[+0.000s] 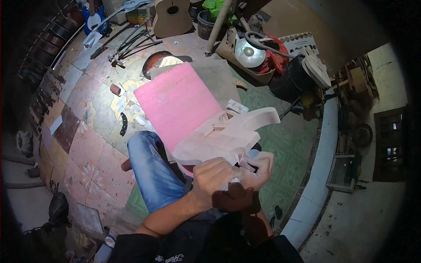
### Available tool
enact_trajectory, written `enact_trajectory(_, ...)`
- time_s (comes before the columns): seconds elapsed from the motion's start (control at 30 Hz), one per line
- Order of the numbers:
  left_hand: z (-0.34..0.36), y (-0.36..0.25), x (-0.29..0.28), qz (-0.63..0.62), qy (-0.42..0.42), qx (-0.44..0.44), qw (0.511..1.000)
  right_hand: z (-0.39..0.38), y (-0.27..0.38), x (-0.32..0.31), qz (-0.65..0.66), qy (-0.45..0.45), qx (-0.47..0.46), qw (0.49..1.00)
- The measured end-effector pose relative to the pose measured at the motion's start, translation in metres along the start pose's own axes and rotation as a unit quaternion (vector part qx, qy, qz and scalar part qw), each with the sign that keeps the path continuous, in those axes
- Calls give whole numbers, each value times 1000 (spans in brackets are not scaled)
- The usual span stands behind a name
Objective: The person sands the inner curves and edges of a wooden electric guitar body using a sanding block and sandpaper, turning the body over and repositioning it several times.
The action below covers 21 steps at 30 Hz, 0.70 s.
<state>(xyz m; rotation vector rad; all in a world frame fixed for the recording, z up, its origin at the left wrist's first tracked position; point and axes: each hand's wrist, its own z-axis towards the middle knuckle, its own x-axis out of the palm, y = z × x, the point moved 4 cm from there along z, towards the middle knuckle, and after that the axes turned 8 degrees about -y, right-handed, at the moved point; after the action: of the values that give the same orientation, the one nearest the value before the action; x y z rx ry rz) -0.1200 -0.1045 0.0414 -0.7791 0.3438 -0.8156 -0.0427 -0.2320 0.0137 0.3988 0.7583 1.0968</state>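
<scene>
A bare, pale wooden electric guitar body (223,136), with cut-out cavities in its face, lies across my lap and on the edge of a pink foam pad (177,103). At its near edge my left hand (215,182) is closed, with the fingers curled. Close beside it my right hand (259,168) is also closed, by the corner of the body. Between the two hands shows a small, thin, pale folded piece (243,161), perhaps a sheet; its kind is unclear. A shadow covers part of my right hand and wrist.
An acoustic guitar body (172,19) and a blue guitar (93,19) stand at the back. A sunburst guitar body (153,61) lies beyond the pad. To the right are a cardboard box (263,78) and a black drum-like container (289,81). Metal stands (136,41) lie far left.
</scene>
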Motion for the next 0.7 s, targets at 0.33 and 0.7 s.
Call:
enact_trajectory(0.33, -2, -3, 0, 0, 22, 23, 999, 6, 6, 5, -19, -7, 6, 1000)
enact_trajectory(0.7, 6, -5, -5, 9, 23, 18, 1000, -2, 1, 3, -10, -12, 66, 998)
